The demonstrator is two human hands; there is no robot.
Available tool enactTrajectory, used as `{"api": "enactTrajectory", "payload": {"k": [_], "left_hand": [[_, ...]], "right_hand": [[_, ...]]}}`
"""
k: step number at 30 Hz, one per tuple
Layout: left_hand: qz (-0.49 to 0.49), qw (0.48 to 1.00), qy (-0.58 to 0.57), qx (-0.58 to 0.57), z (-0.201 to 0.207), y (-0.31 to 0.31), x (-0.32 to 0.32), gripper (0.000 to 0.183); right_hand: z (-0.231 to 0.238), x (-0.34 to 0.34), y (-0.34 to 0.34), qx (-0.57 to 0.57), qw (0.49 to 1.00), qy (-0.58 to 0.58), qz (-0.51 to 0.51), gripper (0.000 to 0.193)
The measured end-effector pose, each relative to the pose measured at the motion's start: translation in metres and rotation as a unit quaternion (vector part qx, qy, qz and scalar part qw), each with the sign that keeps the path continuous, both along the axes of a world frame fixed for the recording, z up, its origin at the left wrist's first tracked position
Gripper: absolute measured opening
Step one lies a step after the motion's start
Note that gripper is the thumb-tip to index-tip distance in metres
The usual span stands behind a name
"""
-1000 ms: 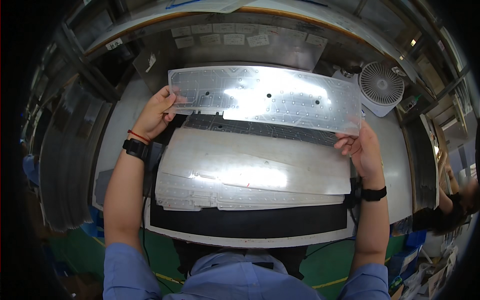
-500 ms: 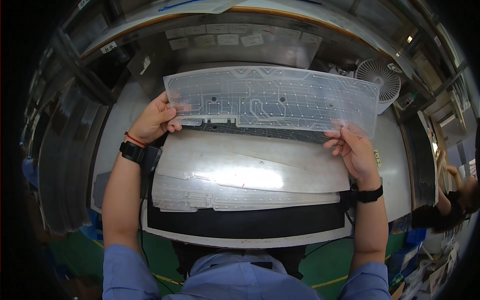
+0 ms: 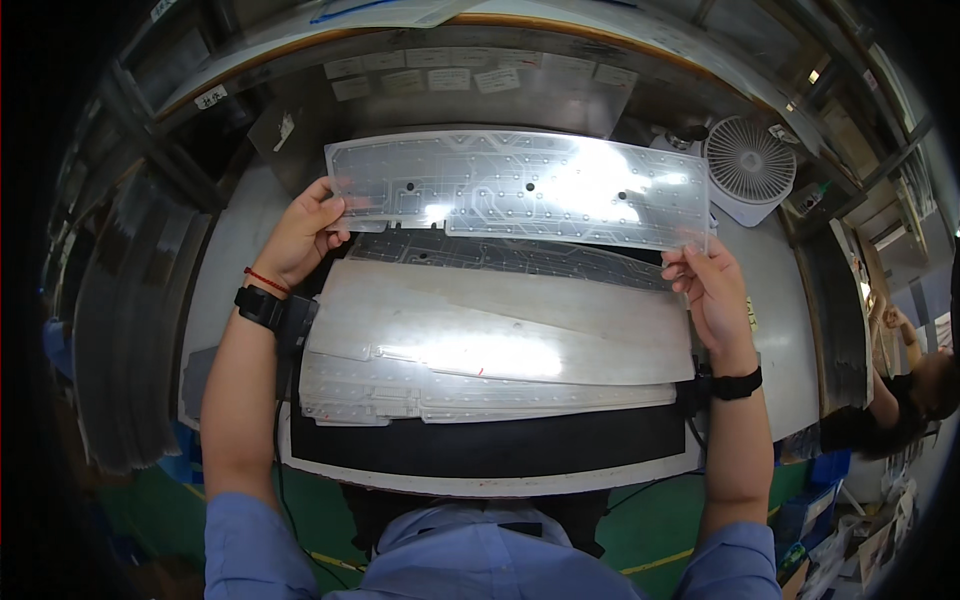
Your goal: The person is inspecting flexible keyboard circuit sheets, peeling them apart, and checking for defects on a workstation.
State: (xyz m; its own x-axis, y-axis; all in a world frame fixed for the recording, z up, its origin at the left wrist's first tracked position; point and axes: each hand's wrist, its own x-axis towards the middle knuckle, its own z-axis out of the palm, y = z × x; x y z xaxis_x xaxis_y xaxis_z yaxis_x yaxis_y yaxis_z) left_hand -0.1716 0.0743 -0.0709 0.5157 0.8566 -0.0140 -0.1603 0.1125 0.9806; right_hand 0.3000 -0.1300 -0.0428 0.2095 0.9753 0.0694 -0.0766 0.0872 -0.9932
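Here, clear sheet (image 3: 520,188) between hands (image 3: 300,232) (image 3: 712,290)

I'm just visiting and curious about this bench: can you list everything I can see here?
Clear sheet: one, see-through with printed lines, held up at both ends.
Sheet stack: several, whitish, on the black mat.
Black mat: one, near edge of the table.
Table: one, grey.
Fan: one, white, far right.
Paper notes: several, white, back wall.
Another person: one, right edge.
Left hand: grips the sheet's left end.
Right hand: grips its right end.
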Motion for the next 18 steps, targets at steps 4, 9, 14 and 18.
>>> {"api": "enactTrajectory", "payload": {"k": [4, 9, 14, 18], "left_hand": [[0.032, 0.999, -0.006, -0.015, -0.003, 0.004, -0.001, 0.030], [0.019, 0.998, -0.062, -0.022, -0.009, 0.014, -0.013, 0.036], [0.112, 0.988, -0.086, -0.056, -0.002, 0.003, 0.000, 0.046], [0.094, 0.994, -0.040, -0.036, -0.002, 0.004, -0.005, 0.051]], "right_hand": [[0.002, 0.002, 0.000, 0.002, 0.999, -0.037, -0.031, 0.028], [-0.001, 0.004, 0.003, -0.046, 0.983, -0.159, -0.084, 0.032], [-0.010, 0.011, -0.001, -0.126, 0.944, -0.305, -0.025, 0.028], [-0.003, 0.005, -0.001, -0.079, 0.954, -0.289, -0.021, 0.018]]}}
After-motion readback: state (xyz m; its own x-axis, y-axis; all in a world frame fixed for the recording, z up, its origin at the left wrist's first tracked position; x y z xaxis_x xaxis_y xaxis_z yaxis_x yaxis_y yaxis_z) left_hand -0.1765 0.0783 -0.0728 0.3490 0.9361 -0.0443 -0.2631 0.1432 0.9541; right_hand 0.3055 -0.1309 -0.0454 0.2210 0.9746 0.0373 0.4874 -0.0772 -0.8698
